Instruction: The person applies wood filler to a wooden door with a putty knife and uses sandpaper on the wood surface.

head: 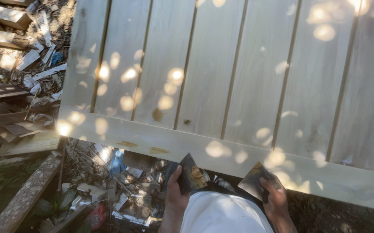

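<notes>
Pale plank panel (238, 64) | left hand (176, 194), right hand (275, 198): putty scrapers

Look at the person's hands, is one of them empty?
No, the left hand holds a flat scraper blade smeared with yellowish filler, and the right hand holds another blade against the wooden panel.

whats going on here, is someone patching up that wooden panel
A person stands at the near edge of a pale wooden panel made of vertical boards. The left hand holds a flat scraper blade loaded with yellowish filler. The right hand holds a second blade against the panel's bottom rail. Two yellowish filler patches already sit on that rail. Wood scraps litter the ground to the left.
</notes>
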